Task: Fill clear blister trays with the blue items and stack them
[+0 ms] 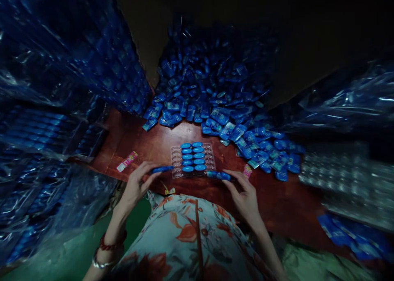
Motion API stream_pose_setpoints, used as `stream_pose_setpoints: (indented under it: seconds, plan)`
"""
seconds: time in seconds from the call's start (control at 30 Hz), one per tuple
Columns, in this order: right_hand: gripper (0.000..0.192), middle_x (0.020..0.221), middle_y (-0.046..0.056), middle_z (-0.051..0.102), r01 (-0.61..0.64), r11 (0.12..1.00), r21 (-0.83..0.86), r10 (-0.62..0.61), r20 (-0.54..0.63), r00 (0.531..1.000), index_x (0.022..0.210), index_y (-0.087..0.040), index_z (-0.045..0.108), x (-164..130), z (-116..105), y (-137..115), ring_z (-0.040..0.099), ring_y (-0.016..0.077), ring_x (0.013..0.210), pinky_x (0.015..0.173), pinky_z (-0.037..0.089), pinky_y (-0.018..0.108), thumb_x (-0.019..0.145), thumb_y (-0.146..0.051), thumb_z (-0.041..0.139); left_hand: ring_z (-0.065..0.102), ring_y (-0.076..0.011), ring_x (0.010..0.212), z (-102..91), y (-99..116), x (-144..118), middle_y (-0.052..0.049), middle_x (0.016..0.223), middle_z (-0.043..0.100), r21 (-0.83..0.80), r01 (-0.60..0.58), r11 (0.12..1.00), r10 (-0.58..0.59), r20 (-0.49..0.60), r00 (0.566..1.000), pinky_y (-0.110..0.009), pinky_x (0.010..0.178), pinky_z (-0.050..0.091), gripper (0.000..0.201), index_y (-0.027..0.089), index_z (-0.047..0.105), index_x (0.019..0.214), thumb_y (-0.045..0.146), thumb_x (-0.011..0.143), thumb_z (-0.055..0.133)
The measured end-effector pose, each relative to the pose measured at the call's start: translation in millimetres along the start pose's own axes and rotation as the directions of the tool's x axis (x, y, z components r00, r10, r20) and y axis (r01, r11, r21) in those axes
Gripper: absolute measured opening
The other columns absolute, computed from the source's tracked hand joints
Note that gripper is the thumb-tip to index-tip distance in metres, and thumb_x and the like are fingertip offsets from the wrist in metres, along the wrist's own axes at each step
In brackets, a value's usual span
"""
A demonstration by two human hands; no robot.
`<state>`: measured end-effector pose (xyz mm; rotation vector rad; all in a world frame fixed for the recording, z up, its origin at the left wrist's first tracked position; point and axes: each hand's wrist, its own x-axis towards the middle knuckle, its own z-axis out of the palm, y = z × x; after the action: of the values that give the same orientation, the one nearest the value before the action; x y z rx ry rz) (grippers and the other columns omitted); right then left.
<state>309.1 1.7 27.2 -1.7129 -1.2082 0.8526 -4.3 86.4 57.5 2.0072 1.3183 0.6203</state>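
**Two hands, two blue pieces, one clear tray**

The left hand (137, 184) pinches a small elongated blue plastic piece (162, 170) between its fingertips, at the left edge of a clear moulded plastic tray with rows of oval pockets (209, 160). The right hand (243, 193) grips a second elongated blue piece (218, 175) at the tray's near right corner. The tray lies flat on a dark reddish-brown wooden table (147, 143), straight ahead of the person, and its two middle columns hold glossy blue oval capsules (193, 156); the outer pockets look unfilled.

Beyond the tray a large heap of small blue foil-wrapped packets (215, 100) spreads across the table and trails to the right. A pink and white paper strip (127, 161) lies to the left of the tray. Stacks of clear trays (338, 174) sit at the right, and blue goods in clear plastic bags (61, 67) rise on the left.
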Motion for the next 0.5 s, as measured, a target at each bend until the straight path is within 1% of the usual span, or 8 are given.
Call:
stream_pose_setpoints:
  seconds: [0.03,0.1,0.17,0.23,0.3,0.37,0.43,0.5]
  plan:
    - [0.025,0.101,0.004,0.065,0.097,0.993,-0.071,-0.094,0.051,0.994,0.107,-0.024,0.062,1,5,-3,0.062,0.0177,0.090,0.083,0.051,0.033,0.083,-0.030,0.058,0.060,-0.0170,0.089,3.3,7,-1,-0.006,0.096,0.064,-0.017,-0.021,1.000,0.022,0.035,0.999,-0.028,0.079,0.049,0.022,0.019,0.060,0.103,0.033,0.089,0.051]
    - [0.027,0.103,0.005,0.064,0.269,0.949,-0.161,-0.245,0.155,0.957,0.114,-0.024,0.058,4,15,-8,0.061,0.0174,0.095,0.086,0.050,0.032,0.087,-0.023,0.051,0.061,-0.0162,0.087,13.8,18,-2,-0.005,0.095,0.064,-0.028,-0.047,0.999,0.048,0.062,0.997,-0.028,0.077,0.050,0.022,0.020,0.058,0.107,0.032,0.090,0.050]
    - [0.031,0.105,0.007,0.063,0.420,0.878,-0.231,-0.359,0.264,0.895,0.117,-0.022,0.055,6,22,-10,0.060,0.0175,0.097,0.087,0.050,0.032,0.089,-0.015,0.045,0.061,-0.0158,0.084,27.3,22,-1,-0.005,0.092,0.063,-0.010,-0.065,0.998,0.065,0.045,0.997,-0.028,0.076,0.051,0.023,0.019,0.056,0.109,0.031,0.091,0.048]
    - [0.036,0.105,0.010,0.062,0.534,0.780,-0.327,-0.411,0.377,0.830,0.119,-0.018,0.054,6,27,-13,0.059,0.0186,0.098,0.087,0.051,0.034,0.088,-0.008,0.039,0.060,-0.0163,0.084,41.0,23,0,-0.006,0.092,0.063,0.018,-0.083,0.996,0.082,0.024,0.996,-0.028,0.076,0.052,0.024,0.018,0.055,0.110,0.030,0.091,0.046]
    - [0.040,0.102,0.012,0.062,0.599,0.674,-0.432,-0.397,0.472,0.787,0.120,-0.015,0.054,5,28,-18,0.059,0.0197,0.093,0.083,0.052,0.035,0.086,-0.004,0.035,0.060,-0.0169,0.086,52.7,23,-1,-0.007,0.094,0.062,0.039,-0.110,0.993,0.110,0.012,0.994,-0.029,0.077,0.052,0.026,0.018,0.054,0.114,0.028,0.092,0.046]
    - [0.042,0.100,0.012,0.061,0.626,0.595,-0.505,-0.350,0.539,0.766,0.121,-0.016,0.054,3,29,-25,0.059,0.0199,0.091,0.082,0.052,0.036,0.085,-0.003,0.035,0.060,-0.0167,0.088,61.8,22,-3,-0.007,0.094,0.061,0.065,-0.165,0.984,0.164,0.030,0.986,-0.028,0.077,0.052,0.028,0.017,0.052,0.117,0.025,0.092,0.043]
    - [0.044,0.105,0.011,0.061,0.642,0.553,-0.531,-0.300,0.592,0.748,0.121,-0.017,0.054,3,28,-34,0.058,0.0201,0.097,0.085,0.051,0.036,0.084,-0.002,0.037,0.059,-0.0165,0.089,68.3,22,-5,-0.008,0.096,0.060,0.123,-0.249,0.961,0.243,0.061,0.968,-0.028,0.078,0.052,0.030,0.017,0.051,0.120,0.020,0.093,0.039]
    - [0.046,0.113,0.010,0.059,0.649,0.541,-0.535,-0.256,0.630,0.733,0.121,-0.019,0.053,5,28,-41,0.057,0.0200,0.104,0.089,0.050,0.035,0.082,0.000,0.039,0.059,-0.0170,0.091,72.0,21,-6,-0.010,0.098,0.059,0.194,-0.326,0.925,0.313,0.091,0.945,-0.029,0.079,0.052,0.033,0.017,0.051,0.122,0.015,0.093,0.034]
